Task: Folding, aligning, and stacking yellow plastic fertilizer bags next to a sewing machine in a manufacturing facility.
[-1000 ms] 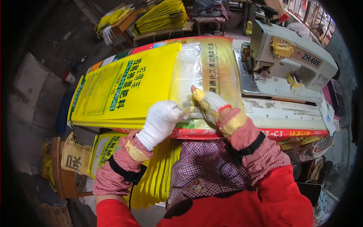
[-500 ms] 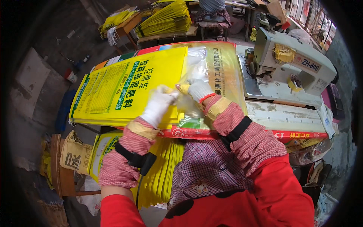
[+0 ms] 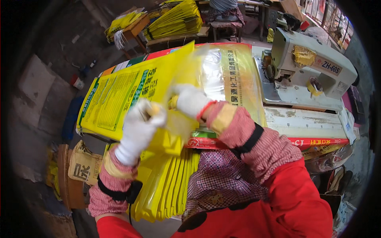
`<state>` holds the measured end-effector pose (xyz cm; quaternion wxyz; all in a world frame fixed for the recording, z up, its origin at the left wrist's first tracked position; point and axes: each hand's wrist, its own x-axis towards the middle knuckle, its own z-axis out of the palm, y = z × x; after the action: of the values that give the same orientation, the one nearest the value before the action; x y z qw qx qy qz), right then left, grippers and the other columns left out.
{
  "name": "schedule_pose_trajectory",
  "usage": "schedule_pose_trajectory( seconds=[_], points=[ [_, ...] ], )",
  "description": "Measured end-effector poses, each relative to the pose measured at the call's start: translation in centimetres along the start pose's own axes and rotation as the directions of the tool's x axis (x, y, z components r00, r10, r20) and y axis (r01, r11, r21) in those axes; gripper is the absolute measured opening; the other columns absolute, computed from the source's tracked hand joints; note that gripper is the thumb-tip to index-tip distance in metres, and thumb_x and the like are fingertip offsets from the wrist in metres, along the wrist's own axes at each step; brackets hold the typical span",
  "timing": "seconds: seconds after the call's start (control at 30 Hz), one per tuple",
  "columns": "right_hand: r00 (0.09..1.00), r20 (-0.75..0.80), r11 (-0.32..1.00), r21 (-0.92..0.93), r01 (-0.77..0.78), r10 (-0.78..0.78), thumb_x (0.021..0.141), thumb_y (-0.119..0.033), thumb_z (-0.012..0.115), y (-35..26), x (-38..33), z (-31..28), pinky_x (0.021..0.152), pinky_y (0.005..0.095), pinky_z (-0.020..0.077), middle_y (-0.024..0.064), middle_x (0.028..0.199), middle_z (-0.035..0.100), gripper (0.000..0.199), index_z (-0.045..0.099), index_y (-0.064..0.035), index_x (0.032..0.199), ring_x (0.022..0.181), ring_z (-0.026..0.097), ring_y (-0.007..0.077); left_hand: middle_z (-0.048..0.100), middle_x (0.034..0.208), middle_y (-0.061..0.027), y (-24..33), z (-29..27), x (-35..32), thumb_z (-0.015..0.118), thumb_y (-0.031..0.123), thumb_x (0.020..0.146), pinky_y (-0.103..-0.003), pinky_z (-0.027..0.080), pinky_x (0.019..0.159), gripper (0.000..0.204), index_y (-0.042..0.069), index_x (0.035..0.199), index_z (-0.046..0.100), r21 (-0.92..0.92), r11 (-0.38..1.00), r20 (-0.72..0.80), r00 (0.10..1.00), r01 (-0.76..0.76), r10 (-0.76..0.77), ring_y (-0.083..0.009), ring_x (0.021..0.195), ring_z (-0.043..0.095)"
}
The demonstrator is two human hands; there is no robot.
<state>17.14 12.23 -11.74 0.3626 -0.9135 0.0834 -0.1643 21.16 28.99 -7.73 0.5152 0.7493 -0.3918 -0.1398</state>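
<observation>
A yellow printed sack (image 3: 131, 93) is lifted at its near end off the stack on the table (image 3: 305, 123), gripped by the gloved left hand (image 3: 139, 129) and right hand (image 3: 190, 101), and carrying toward the sewing machine (image 3: 309, 67) likely comes next, calling for firm grips.

Grey concrete floor (image 3: 35, 91); wooden bench (image 3: 174, 37) behind.

White gloves (image 3: 137, 131), checked sleeve covers (black-banded), red jacket
</observation>
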Motion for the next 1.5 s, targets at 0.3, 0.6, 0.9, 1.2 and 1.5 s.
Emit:
schedule_pose_trajectory(
  seconds=[0.3,0.6,0.9,1.2,1.5],
  points=[
    [0.992,-0.077,0.934,-0.337,-0.123,0.103,0.087,-0.019,0.042,9.1,5.3,3.3,0.079,0.0315,0.0474,0.0121,0.105,0.061,0.029,0.059,-0.0082,0.107,0.094,0.059,0.0244,0.058,0.076,-0.0075,0.2,2.9,-7.5,0.063,0.007,0.078,-0.030,0.046,0.066,0.008,0.005,0.076,0.057,0.277,0.951,0.875,0.446,-0.136,-0.191,-0.0213,0.073,0.058],
    [0.969,0.104,0.835,0.493,-0.245,0.223,0.085,-0.025,0.049,4.5,3.7,4.8,0.083,0.0329,0.0450,0.0086,0.109,0.058,0.034,0.054,-0.0116,0.115,0.098,0.056,0.0254,0.058,0.105,-0.0117,6.2,6.2,11.9,0.072,0.015,0.058,-0.036,0.044,0.083,0.034,0.006,0.089,0.062,0.791,0.015,0.511,0.672,-0.612,0.536,-0.0290,0.102,0.052],
    [0.940,0.208,0.962,0.025,0.273,-0.272,0.088,-0.037,0.045,5.7,0.8,4.9,0.087,0.0390,0.0434,0.0117,0.107,0.062,0.036,0.062,-0.0103,0.106,0.098,0.058,0.0306,0.059,0.075,-0.0139,3.4,5.8,12.5,0.048,0.004,0.077,-0.039,0.049,0.064,0.030,0.010,0.106,0.054,0.687,0.128,0.649,0.683,-0.715,0.334,-0.0326,0.073,0.061],
    [0.750,0.591,0.836,-0.219,0.502,-0.296,0.081,-0.028,0.050,2.2,-0.5,4.1,0.067,0.0377,0.0507,0.0112,0.102,0.063,0.034,0.060,-0.0142,0.110,0.082,0.063,0.0289,0.065,0.079,-0.0106,9.3,5.6,20.5,0.055,0.010,0.076,-0.038,0.050,0.063,0.013,0.008,0.072,0.067,0.858,-0.471,0.323,0.929,-0.206,0.181,-0.0262,0.076,0.065],
    [0.980,0.180,0.997,0.013,0.080,-0.081,0.081,-0.034,0.053,10.7,-16.8,-2.1,0.079,0.0411,0.0472,0.0145,0.103,0.061,0.039,0.057,-0.0086,0.110,0.097,0.058,0.0284,0.062,0.086,-0.0106,13.8,14.3,25.6,0.054,0.020,0.082,-0.040,0.052,0.063,0.017,0.008,0.091,0.061,0.858,-0.458,0.407,0.852,-0.233,0.330,-0.0304,0.077,0.065]
  ],
)
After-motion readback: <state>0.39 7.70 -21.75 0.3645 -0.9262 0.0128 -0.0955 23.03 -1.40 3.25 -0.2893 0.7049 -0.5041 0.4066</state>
